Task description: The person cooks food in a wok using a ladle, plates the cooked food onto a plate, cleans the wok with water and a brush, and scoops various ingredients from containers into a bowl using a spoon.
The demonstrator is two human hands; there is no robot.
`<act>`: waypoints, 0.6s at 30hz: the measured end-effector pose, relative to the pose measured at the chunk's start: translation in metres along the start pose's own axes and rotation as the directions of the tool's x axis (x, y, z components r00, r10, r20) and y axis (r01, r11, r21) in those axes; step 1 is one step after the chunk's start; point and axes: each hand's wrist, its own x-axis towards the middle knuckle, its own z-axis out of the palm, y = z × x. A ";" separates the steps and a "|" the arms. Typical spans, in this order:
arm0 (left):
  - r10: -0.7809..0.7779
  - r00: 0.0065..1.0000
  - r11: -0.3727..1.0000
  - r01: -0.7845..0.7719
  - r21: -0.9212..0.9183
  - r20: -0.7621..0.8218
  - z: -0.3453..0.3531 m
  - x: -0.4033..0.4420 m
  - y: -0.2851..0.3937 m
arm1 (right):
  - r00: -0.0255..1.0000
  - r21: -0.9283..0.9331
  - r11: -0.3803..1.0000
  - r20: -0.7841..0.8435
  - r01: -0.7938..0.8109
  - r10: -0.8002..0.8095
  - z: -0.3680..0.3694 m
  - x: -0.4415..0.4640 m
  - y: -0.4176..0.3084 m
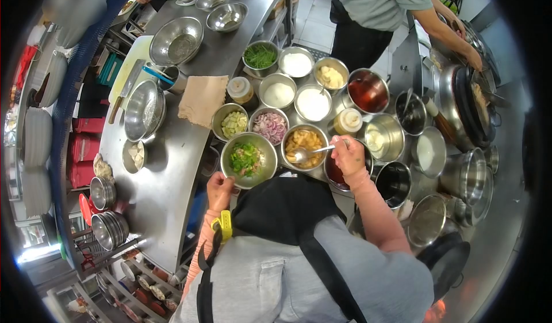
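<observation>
My right hand point(349, 157) is closed around the handle of a metal spoon point(303, 154). The spoon's bowl rests in a steel pot point(286, 134) of yellowish-brown chunks in sauce. At the left, my left hand point(219, 189) pinches the near rim of a metal bowl point(263, 179), which contains chopped greens point(246, 160) and some paler bits. Just beyond these two stand a container of chopped red onion point(269, 126) and one of pale green diced pieces point(234, 124). A squeeze bottle point(348, 121) with a pale cap is close to my right hand.
Several pots of white, red and dark contents crowd the counter, including a red liquid point(368, 91). A steel table point(167, 191) at left bears bowls, a knife point(127, 91) and a brown cloth point(203, 99). At upper right, a co-worker point(385, 12) reaches toward a wok point(477, 102).
</observation>
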 end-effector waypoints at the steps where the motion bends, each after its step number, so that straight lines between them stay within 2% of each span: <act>1: 0.006 1.000 1.000 -0.006 0.014 0.002 0.000 0.001 -0.001 | 1.000 0.051 0.999 -0.007 -0.017 0.018 0.000 -0.003 -0.005; 4: 0.029 0.999 0.999 -0.030 0.038 0.016 0.003 0.001 -0.003 | 0.999 0.133 0.990 0.025 0.042 -0.046 0.005 -0.015 -0.025; 7: 0.068 0.997 0.998 -0.068 0.010 0.040 0.010 0.002 -0.004 | 0.936 -0.153 0.926 -0.009 0.345 -0.351 0.022 -0.028 -0.045; 10: 0.033 0.997 0.997 -0.028 -0.075 0.072 0.018 0.010 -0.010 | 0.773 -0.406 0.728 -0.079 0.552 -0.629 0.022 -0.029 -0.054; 14: 0.013 0.995 0.999 -0.009 -0.037 0.101 0.020 0.013 -0.009 | 0.725 -0.538 0.577 0.097 0.614 -0.682 0.014 -0.018 -0.032; 15: -0.002 0.997 0.995 0.010 -0.096 0.078 0.025 0.008 -0.001 | 0.676 -0.531 0.505 0.188 0.681 -0.713 0.014 -0.016 -0.021; 16: 0.002 0.997 0.994 0.006 -0.106 0.075 0.025 0.007 0.000 | 0.669 -0.544 0.444 0.332 0.712 -0.665 0.011 -0.019 -0.013; 18: 0.012 0.998 0.992 -0.005 -0.123 0.061 0.021 0.005 0.003 | 0.684 -0.641 0.296 0.521 0.709 -0.511 0.014 -0.036 -0.034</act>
